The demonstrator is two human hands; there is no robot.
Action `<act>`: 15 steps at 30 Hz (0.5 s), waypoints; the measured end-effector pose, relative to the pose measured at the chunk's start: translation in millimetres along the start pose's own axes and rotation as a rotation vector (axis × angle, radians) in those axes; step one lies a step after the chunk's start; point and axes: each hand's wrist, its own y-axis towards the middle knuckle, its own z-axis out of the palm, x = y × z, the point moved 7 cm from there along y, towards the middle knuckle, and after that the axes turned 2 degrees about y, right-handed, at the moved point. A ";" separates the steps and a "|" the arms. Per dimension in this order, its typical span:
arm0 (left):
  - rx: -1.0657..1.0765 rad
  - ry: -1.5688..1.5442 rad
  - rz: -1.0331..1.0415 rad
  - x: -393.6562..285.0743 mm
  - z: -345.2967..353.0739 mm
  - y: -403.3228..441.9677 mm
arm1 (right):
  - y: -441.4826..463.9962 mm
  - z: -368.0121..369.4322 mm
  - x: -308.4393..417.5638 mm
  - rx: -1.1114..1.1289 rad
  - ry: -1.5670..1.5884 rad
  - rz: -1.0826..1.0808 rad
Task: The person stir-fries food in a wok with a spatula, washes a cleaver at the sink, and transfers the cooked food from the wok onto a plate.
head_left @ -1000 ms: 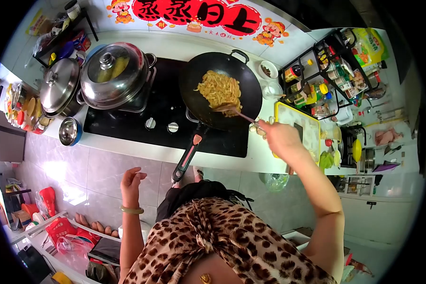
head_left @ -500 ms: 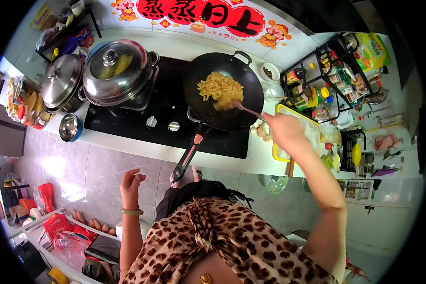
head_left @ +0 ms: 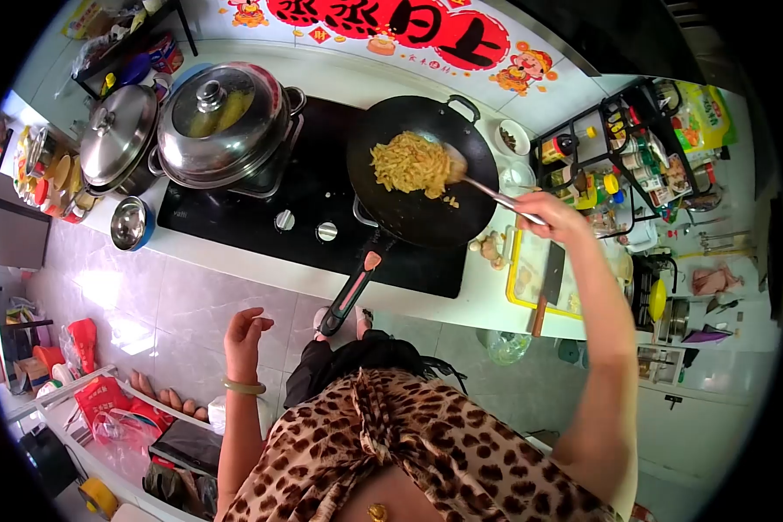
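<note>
My right hand is closed around the metal handle of a spatula. The spatula's blurred head is in the black wok, against the right side of a heap of yellow-brown cooked strips. Their exact kind I cannot make out. The wok sits on the right side of the black stove, its long handle pointing towards my body. My left hand hangs in front of the counter, holding nothing, with loosely bent fingers and the thumb apart. It is clear of the wok handle.
Left of the wok stand a lidded steamer pot, another lidded pot and a small metal bowl. To the right, a cleaver lies on a yellow-rimmed cutting board, its handle past the counter edge. Behind is a seasoning rack.
My right hand has moved right with the spatula, whose head went from the near side of the food to its right side. The food is more heaped. The cleaver shows more now.
</note>
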 end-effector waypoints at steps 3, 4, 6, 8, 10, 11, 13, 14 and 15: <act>-0.011 0.036 0.003 -2.8 0.0 -0.8 | 23.8 47.6 11.2 0.054 0.205 -0.133; -0.015 0.058 0.010 -3.7 -1.0 -1.4 | 16.1 61.6 14.5 0.031 0.232 -0.179; -0.007 0.052 0.003 -3.5 -1.9 -0.3 | -7.3 73.0 14.8 -0.084 -0.094 -0.279; 0.000 0.029 0.010 -5.6 2.3 3.8 | -48.8 82.1 12.7 -0.245 -0.447 -0.467; 0.004 0.001 0.022 -9.6 4.1 4.7 | -96.3 93.9 9.0 -0.355 -0.739 -0.545; 0.004 0.001 0.024 -9.8 3.7 5.4 | -112.8 101.3 13.1 -0.455 -1.032 -0.617; 0.022 0.006 0.029 -9.8 6.5 10.2 | -112.8 110.7 13.5 -0.496 -1.120 -0.514; 0.028 0.007 0.034 -11.0 8.3 11.4 | -110.6 114.7 10.8 -0.533 -1.203 -0.400; 0.039 0.007 0.043 -12.4 11.4 12.4 | -100.0 118.5 16.5 -0.578 -1.263 -0.408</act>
